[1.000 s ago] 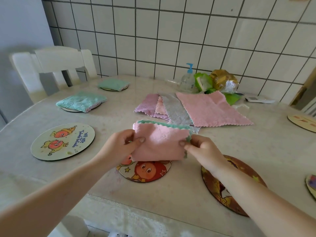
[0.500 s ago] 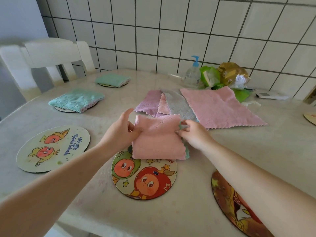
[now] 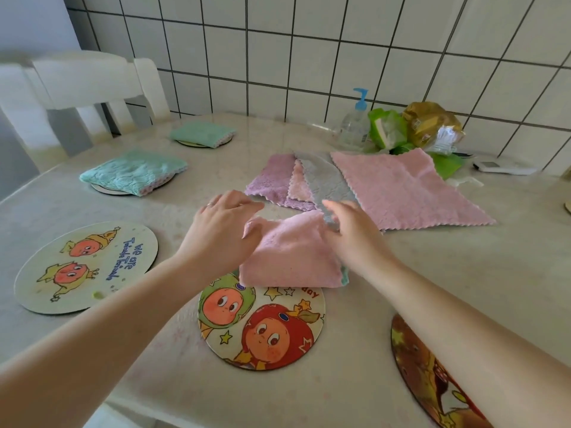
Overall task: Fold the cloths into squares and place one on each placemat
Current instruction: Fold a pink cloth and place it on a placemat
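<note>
Nearest on the desk [image 3: 401, 273] lies a dark placemat [image 3: 432, 378], cut by the lower edge and partly under the right forearm. Left of it sits the fruit placemat [image 3: 262, 329], printed with a green and a red cartoon face. The folded pink cloth [image 3: 290, 257] rests with its near edge over the far rim of the fruit placemat, a strip of teal showing at its right side. The left hand [image 3: 222, 239] lies on the cloth's left edge, fingers spread and loose, thumb touching the fabric; the right hand [image 3: 352, 233] presses its palm on the cloth's right far corner, fingers extended and not clenched. Whether either hand pinches the fabric cannot be told. Left of the fruit placemat lies a pale placemat [image 3: 86, 267] with two orange figures and blue lettering, bare. Beyond the pink cloth a pile of unfolded cloths [image 3: 386, 186] fans out: purple, pink, grey and a large pink one. Far left of the pile, a folded teal cloth [image 3: 133, 171] covers a round mat, and farther back a second teal cloth [image 3: 200, 134] sits on another. Behind the pile, against the tiled wall, stand a pump bottle [image 3: 355, 125] and crumpled bags [image 3: 414, 128]. A white chair [image 3: 77, 94] stands at the desk's far left.
</note>
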A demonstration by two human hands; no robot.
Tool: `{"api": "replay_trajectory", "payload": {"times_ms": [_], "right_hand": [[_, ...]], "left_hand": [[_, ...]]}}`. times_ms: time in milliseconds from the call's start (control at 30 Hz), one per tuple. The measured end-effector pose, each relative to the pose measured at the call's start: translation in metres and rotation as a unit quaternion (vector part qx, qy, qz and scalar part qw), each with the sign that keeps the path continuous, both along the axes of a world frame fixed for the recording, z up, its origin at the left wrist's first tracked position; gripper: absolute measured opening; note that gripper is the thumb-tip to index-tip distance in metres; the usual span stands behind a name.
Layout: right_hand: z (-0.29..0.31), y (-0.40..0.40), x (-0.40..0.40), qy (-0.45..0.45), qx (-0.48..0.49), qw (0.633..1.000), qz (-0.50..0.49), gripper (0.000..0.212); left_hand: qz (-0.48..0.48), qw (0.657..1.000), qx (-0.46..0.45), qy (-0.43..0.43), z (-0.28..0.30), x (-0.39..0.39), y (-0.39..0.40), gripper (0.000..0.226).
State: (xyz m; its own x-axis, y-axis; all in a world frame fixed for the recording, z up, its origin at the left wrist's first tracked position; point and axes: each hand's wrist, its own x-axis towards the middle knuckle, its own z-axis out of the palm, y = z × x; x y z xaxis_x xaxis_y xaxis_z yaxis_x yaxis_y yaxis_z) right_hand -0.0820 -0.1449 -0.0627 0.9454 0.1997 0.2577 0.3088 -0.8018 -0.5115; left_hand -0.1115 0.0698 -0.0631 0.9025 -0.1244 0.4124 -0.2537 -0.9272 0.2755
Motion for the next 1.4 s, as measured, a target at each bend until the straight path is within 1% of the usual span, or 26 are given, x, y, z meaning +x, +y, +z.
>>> {"api": "replay_trajectory", "payload": {"times_ms": [67,100,200,267,333,467,600,700,767,833,900,967,1033,1133,1200,1300,1400], "right_hand": [[0.005,0.015,-0.012,-0.023,-0.063,0.996,0.060,0.048],[0.005,0.023,-0.016,-0.012,-0.107,0.991,0.079,0.048],[-0.001,0.040,-0.018,0.072,-0.208,0.972,0.085,0.051],[-0.008,0.041,-0.016,0.116,-0.240,0.961,0.077,0.054],[-0.013,0.035,-0.015,0.135,-0.257,0.954,0.069,0.058],[-0.017,0.021,-0.014,0.159,-0.283,0.945,0.041,0.073],[-0.020,0.013,-0.014,0.173,-0.264,0.948,0.023,0.074],[-0.020,0.013,-0.013,0.177,-0.247,0.952,0.027,0.074],[-0.017,0.009,-0.012,0.163,-0.231,0.959,0.030,0.075],[-0.010,-0.002,-0.014,0.122,-0.191,0.974,0.020,0.073],[-0.001,-0.015,-0.020,0.100,-0.130,0.986,0.005,0.063],[0.005,-0.024,-0.025,0.112,-0.099,0.989,0.003,0.050],[0.006,-0.027,-0.026,0.127,-0.083,0.988,0.013,0.042],[0.005,-0.021,-0.027,0.149,-0.036,0.988,0.035,0.040],[0.003,-0.015,-0.027,0.159,-0.022,0.986,0.044,0.041],[0.001,-0.010,-0.026,0.158,0.013,0.986,0.048,0.039],[0.003,-0.009,-0.028,0.157,0.093,0.982,0.042,0.036]], "left_hand": [[-0.049,0.998,0.040,0.014,0.003,-0.004,-0.013,0.041],[-0.067,0.995,0.060,0.038,0.003,-0.005,-0.021,0.043],[-0.093,0.984,0.112,0.104,-0.008,-0.004,-0.033,0.042],[-0.086,0.976,0.137,0.146,-0.017,-0.005,-0.031,0.049],[-0.063,0.969,0.144,0.192,-0.022,-0.005,-0.025,0.057],[-0.031,0.964,0.142,0.223,-0.025,-0.004,-0.018,0.066],[-0.030,0.967,0.118,0.225,-0.028,-0.001,-0.015,0.066],[-0.032,0.968,0.107,0.223,-0.028,0.002,-0.016,0.065],[-0.027,0.972,0.093,0.216,-0.026,-0.001,-0.013,0.065],[-0.002,0.981,0.061,0.185,-0.023,-0.007,-0.006,0.064],[0.032,0.986,0.035,0.161,-0.018,-0.016,0.004,0.060],[0.044,0.983,-0.003,0.179,-0.015,-0.023,0.012,0.053],[0.033,0.977,-0.040,0.206,-0.014,-0.026,0.014,0.048],[0.011,0.972,-0.062,0.227,-0.014,-0.025,0.011,0.041],[-0.002,0.968,-0.089,0.234,-0.017,-0.023,0.010,0.038],[-0.013,0.968,-0.133,0.213,-0.016,-0.023,0.007,0.037],[-0.018,0.970,-0.160,0.181,-0.012,-0.027,0.002,0.039]]}}
